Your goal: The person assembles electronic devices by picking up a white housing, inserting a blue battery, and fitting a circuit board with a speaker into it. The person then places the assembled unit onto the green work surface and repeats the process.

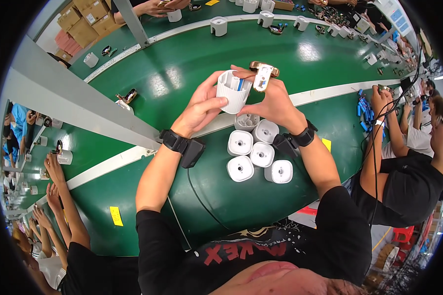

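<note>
My left hand [204, 105] is closed around a white ribbed plastic housing [230, 96], tilted so its open end shows. Inside the housing a blue piece [240, 84] can be seen between white inner walls. My right hand [275, 104] curves around the housing's right side, thumb low and fingertips at the upper rim. Over its fingers lies a gold-rimmed white part [263, 76]; whether the fingers also grip it I cannot tell. Just below my hands several white housings stand together, among them a nearer one [240, 168] and one at the right [282, 171].
A pale rail [325, 95] crosses the green table [206, 196]. At the left rises a grey post [83, 93]. Blue cylinders [364, 109] lie at right beside a co-worker's arms [374, 142]. A black cable [197, 189] runs from my left wrist. More housings [218, 26] stand along the far side.
</note>
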A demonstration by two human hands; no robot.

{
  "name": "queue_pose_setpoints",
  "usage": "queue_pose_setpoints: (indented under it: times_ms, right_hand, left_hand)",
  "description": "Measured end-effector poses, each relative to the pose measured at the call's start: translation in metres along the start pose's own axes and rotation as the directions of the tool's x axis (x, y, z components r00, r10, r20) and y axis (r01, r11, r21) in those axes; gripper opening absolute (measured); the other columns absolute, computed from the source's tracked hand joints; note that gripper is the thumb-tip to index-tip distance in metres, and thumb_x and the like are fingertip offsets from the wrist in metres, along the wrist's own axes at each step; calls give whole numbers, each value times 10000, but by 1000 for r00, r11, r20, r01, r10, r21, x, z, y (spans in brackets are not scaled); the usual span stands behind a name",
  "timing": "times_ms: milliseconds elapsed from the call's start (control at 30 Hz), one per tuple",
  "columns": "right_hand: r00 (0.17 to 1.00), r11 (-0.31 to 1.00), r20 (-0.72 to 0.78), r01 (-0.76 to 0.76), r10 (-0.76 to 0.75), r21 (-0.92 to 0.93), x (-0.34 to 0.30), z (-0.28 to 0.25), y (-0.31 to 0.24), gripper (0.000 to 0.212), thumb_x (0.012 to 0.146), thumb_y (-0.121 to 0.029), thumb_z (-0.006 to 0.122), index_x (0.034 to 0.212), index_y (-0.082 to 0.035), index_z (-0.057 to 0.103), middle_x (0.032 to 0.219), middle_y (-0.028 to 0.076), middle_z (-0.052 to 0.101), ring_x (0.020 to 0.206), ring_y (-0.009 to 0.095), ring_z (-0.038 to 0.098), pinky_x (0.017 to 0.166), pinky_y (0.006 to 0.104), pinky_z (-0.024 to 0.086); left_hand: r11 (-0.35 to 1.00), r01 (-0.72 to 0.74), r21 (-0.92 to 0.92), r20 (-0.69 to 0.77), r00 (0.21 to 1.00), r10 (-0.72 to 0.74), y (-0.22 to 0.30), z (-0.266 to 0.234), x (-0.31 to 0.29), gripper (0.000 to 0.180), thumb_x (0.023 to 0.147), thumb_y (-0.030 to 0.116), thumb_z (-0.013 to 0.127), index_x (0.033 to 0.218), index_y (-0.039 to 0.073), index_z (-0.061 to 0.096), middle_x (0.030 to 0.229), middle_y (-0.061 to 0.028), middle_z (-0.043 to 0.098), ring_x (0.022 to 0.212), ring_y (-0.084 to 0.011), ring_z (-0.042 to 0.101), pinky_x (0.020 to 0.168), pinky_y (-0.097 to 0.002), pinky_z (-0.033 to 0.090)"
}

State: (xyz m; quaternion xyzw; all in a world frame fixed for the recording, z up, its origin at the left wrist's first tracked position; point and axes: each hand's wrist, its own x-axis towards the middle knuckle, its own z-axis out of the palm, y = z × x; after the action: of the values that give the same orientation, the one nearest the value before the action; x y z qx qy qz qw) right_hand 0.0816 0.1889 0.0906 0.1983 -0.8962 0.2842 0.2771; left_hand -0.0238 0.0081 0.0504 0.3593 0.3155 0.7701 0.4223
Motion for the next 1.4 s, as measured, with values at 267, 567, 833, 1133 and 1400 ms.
queue_pose_setpoints:
  times_ms: [267, 567, 833, 1133, 1400]
  right_hand:
    - [970, 971, 67, -230, 234, -73, 2, -3, -17, 769, 649, -122, 857, 1334, -60, 514, 1349, 130, 571, 1224, 328, 548, 1048, 391, 431]
    - [846, 963, 463, -257, 267, -86, -18, -37, 4, 571, 782, -204, 765, 1286, -22, 570, 1320, 195, 576, 1209, 349, 552, 1026, 378, 436]
    - [796, 805, 133, -593, 590, -21, -42, -32, 105, 459, 826, -184, 718, 1236, -13, 605, 1208, 160, 639, 1136, 323, 607, 962, 360, 475]
    - [894, 835, -121, -446, 431, -322, -56, 19, 109, 238, 818, -131, 711, 1033, -38, 665, 1071, 116, 616, 1036, 299, 592, 926, 371, 463]
    - [885, 874, -115, -464, 451, -146, -61, 19, 117, 162, 834, -99, 691, 982, -33, 692, 1094, 85, 662, 971, 243, 634, 820, 327, 492]
  left_hand:
    - [997, -22, 80, -79, 996, 28, -1, -8, 2, 650, 816, 50, 658, 1394, 34, 363, 1255, -128, 583, 1163, -235, 581, 1002, -382, 460]
    - [863, -52, 502, -540, 761, 360, -25, -57, 14, 672, 718, -74, 687, 1301, 40, 374, 1186, -126, 595, 1075, -212, 609, 891, -315, 513]
    - [703, 112, 703, -595, 634, 494, -40, -78, 8, 822, 624, -17, 760, 1316, 61, 324, 1147, -131, 536, 1055, -269, 560, 914, -404, 476]
    - [195, 195, 961, -272, 562, 781, -15, -16, 2, 727, 623, 109, 795, 1257, 103, 439, 1263, -171, 427, 1189, -375, 362, 1035, -492, 302]
    - [562, -88, 823, 15, 991, 133, -30, -12, 6, 369, 820, 153, 706, 1157, 75, 578, 1154, -104, 578, 1093, -225, 549, 935, -344, 442]
